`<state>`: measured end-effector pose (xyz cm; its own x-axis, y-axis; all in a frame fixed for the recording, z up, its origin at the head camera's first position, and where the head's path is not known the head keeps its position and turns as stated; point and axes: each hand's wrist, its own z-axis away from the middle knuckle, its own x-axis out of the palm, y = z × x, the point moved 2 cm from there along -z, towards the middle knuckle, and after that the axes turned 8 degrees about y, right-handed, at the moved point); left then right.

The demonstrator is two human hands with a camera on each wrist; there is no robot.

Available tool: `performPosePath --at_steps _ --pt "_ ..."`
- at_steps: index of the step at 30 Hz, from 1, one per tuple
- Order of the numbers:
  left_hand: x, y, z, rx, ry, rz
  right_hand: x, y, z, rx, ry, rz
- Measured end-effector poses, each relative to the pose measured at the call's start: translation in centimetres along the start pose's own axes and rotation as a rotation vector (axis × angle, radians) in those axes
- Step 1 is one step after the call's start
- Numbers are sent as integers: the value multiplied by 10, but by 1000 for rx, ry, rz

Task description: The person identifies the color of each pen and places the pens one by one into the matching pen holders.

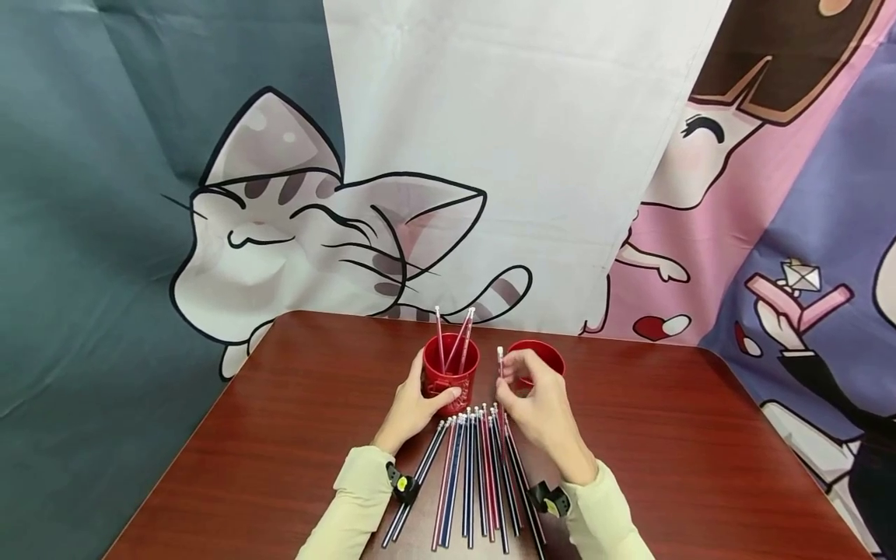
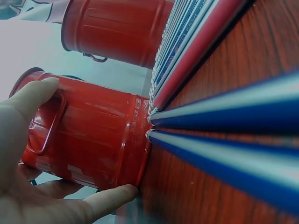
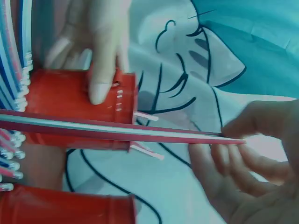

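Observation:
My left hand (image 1: 409,408) grips a red metal cup (image 1: 465,386) upright on the table, its thumb by the small wire handle (image 2: 55,123). Several pink-red pencils (image 1: 440,334) lean inside this cup. To its right, my right hand (image 1: 544,404) pinches a red striped pencil (image 3: 117,129) near its white-tipped upper end. The pencil is raised, its length passing in front of the gripped cup in the right wrist view. A second red cup (image 1: 553,359) stands behind my right hand, partly hidden by it.
Dark blue, black and red pencils (image 1: 470,474) lie fanned on the brown table (image 1: 294,435), white ends towards the gripped cup. A printed cloth (image 1: 448,117) with a cartoon cat hangs behind the table's far edge. Wrist cameras (image 1: 402,484) sit over both cream sleeves.

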<state>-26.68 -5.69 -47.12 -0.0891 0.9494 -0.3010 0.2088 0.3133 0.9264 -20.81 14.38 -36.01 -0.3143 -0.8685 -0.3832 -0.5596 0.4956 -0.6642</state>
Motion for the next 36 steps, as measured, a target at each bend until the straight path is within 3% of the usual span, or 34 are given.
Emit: performPosePath --at_steps 4,12,16,22,25,32,36 --pt "0 5 1 3 -3 11 -3 -14 -13 -62 79 -66" --pt "-11 36 11 14 -26 20 -7 -58 -39 -127 171 -114" --pt "-8 26 7 14 -22 24 -1 -63 -52 -158 198 -174" --pt "0 3 -1 18 -4 10 13 -63 -65 -221 228 -219" --pt "1 1 -2 20 -4 -3 22 -56 -67 -245 227 -221" --pt "0 3 -1 1 -3 -21 45 -12 -62 -264 180 -185" --pt "-1 2 0 8 -3 -7 50 -18 -54 -276 160 -179"
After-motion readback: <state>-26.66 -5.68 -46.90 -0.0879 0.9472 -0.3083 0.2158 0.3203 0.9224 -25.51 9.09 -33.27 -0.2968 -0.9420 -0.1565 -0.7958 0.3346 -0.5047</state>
